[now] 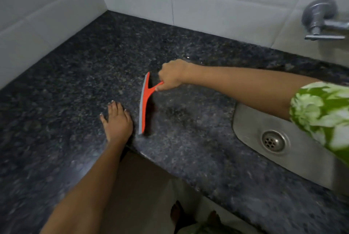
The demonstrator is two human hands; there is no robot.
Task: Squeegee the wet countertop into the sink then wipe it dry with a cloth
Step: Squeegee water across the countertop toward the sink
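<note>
With my right hand (171, 75) clenched on the red squeegee (144, 102) at mid-table (56, 120) and my left hand (117, 120) flat and relaxed beside it, I'd press the blade evenly, dragging right toward the sink (249, 128).

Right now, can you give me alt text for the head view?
The right hand grips a red squeegee, blade on the dark granite countertop. The left hand rests flat beside it, and the steel sink lies to the right.

Squeegee (144, 101) and hand (117, 120) on countertop (188, 149)
</note>
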